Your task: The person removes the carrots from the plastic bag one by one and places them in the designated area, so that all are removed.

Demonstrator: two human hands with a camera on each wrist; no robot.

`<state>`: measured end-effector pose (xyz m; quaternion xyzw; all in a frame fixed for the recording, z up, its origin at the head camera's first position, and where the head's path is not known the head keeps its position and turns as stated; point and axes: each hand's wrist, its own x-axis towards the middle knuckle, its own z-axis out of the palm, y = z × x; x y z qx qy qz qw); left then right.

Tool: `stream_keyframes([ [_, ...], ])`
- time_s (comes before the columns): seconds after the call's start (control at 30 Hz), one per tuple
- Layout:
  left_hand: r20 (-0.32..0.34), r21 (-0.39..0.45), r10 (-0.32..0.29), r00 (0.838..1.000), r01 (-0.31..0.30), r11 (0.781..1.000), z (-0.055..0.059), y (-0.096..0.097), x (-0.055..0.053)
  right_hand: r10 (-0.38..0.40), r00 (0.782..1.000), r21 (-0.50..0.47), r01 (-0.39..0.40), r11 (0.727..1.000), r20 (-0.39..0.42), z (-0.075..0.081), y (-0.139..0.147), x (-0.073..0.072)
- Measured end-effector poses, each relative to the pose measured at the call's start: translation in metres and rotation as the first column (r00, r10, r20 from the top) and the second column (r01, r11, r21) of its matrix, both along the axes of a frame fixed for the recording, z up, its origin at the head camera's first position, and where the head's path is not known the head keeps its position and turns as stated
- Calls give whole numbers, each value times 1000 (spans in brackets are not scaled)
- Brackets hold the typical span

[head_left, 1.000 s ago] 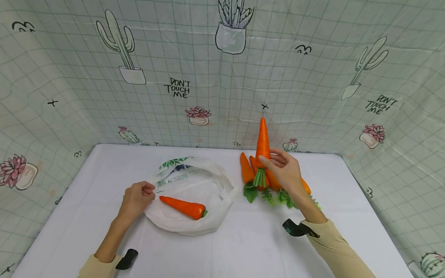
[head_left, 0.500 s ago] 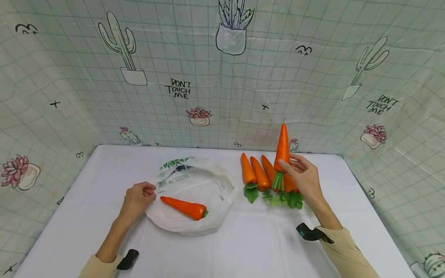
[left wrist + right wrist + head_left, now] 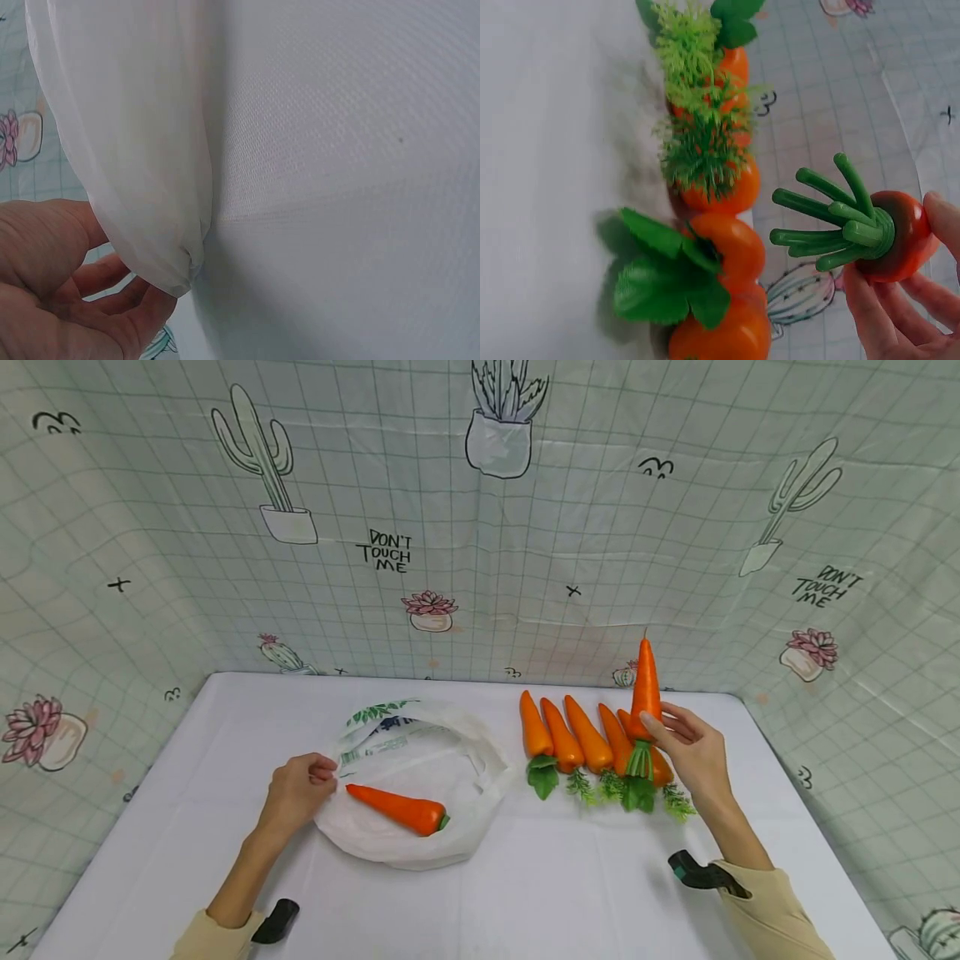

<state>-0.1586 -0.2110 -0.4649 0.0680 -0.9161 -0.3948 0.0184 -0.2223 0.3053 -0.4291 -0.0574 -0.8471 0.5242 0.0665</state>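
Note:
A plastic bag (image 3: pixel 382 850), white with green and blue print, stands with its mouth spread on the table, and a carrot (image 3: pixel 401 811) lies in it. At the bag's left rim my left hand (image 3: pixel 298 789) pinches the edge; folded plastic (image 3: pixel 142 150) is between its fingers in the left wrist view. My right hand (image 3: pixel 693 752) holds another carrot (image 3: pixel 646 685) tip up, above the right end of a row of carrots. Its cut green stems (image 3: pixel 851 225) show in the right wrist view. Part of the row is hidden behind the held carrot.
The row, with a near-side carrot (image 3: pixel 588 735) and leafy tops (image 3: pixel 542 777), lies right of the bag on the white table (image 3: pixel 510 885). A patterned cloth (image 3: pixel 525 543) hangs behind the table and along its sides.
My right hand has moved rightward along the row with the carrot in its grip and come slightly lower. More of the row shows now. My left hand and the bag have stayed in place.

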Motion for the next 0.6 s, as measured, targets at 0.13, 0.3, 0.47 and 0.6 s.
stream_keyframes([
  [0.13, -4, -3, 0, 1000, 0, 1000, 0, 0, 0, -14, 1000, -7, 14, 1000, -19, 1, 12, 2],
  [0.3, -13, -6, -4, 1000, 3, 1000, 0, 0, 0, -40, 999, -9, 40, 999, -6, 1, 28, 5],
  [0.47, -9, -2, -2, 1000, 2, 1000, 0, 0, 0, -65, 997, 47, 62, 997, 49, 0, 42, 8],
  [0.6, -6, 0, -1, 1000, 1, 1000, 1, 0, 1, -83, 993, 104, 74, 992, 88, -3, 51, 8],
])
